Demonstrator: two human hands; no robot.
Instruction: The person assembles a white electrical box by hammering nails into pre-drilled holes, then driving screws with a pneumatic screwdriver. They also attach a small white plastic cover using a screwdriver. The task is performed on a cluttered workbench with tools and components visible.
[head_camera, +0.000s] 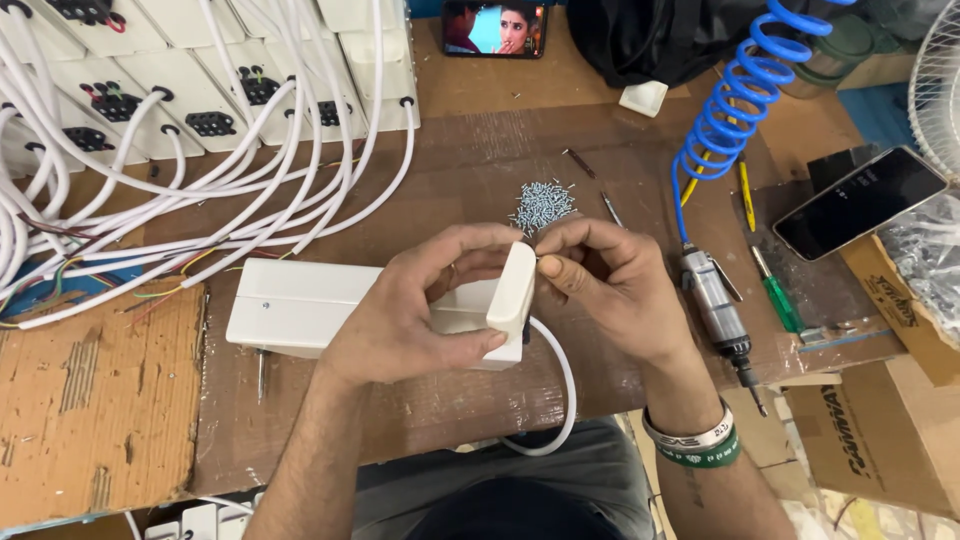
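A long white plastic box (290, 305) lies on the brown bench, with a white cable (560, 385) looping out of its right end. My left hand (410, 315) wraps around that end of the box. It presses a white end cap (512, 288) against the box. My right hand (610, 285) pinches its fingertips at the cap's upper edge; whether a screw sits between them is too small to tell. A small pile of silver screws (541, 203) lies just beyond both hands.
Several white boxes with cables (200, 110) fill the back left. A pneumatic screwdriver (715, 310) on a blue coiled hose (735, 100) lies to the right, beside a green screwdriver (778, 295). Two phones (858, 200) (494, 28) and cardboard (95, 400) are nearby.
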